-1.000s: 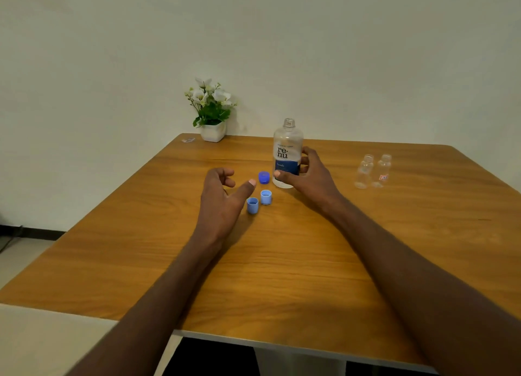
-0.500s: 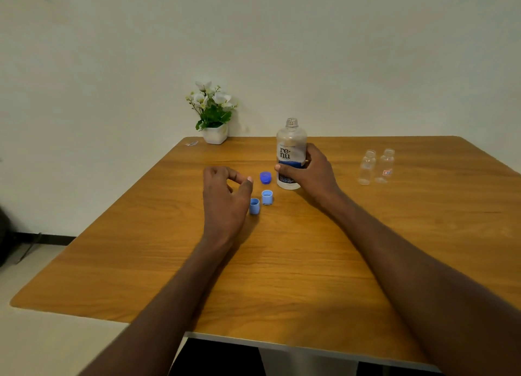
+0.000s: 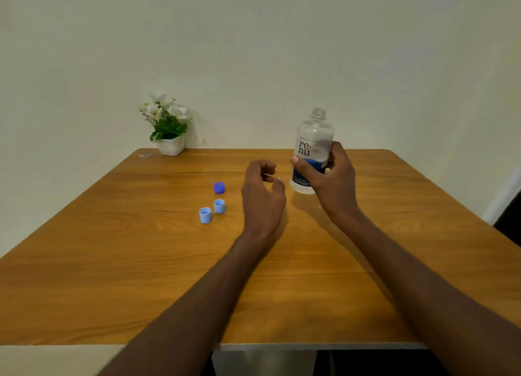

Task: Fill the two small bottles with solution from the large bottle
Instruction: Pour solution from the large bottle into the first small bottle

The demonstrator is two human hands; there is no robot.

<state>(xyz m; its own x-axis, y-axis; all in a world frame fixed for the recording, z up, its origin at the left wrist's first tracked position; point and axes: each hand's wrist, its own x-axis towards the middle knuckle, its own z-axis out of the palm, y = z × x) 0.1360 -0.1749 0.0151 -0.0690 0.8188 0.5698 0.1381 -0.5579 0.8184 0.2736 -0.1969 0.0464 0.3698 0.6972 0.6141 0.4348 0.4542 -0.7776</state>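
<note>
The large clear bottle (image 3: 312, 147), uncapped with a white and blue label, is lifted just off the wooden table (image 3: 141, 263) and tilted slightly. My right hand (image 3: 329, 178) is wrapped around its lower half. My left hand (image 3: 262, 198) hovers just left of the bottle, fingers loosely curled and holding nothing. Left of that hand lie a dark blue cap (image 3: 219, 187) and two light blue caps (image 3: 219, 206) (image 3: 205, 215), open side up. The two small bottles are not visible; my right hand and the large bottle may hide them.
A small white pot with white flowers (image 3: 169, 127) stands at the table's far left corner, with a small scrap (image 3: 145, 155) beside it. A pale wall rises behind the table. The near table edge runs across the bottom of the view.
My right hand has lifted the large bottle and carried it right, away from the caps. My left hand followed to the right. The two small bottles went out of sight.
</note>
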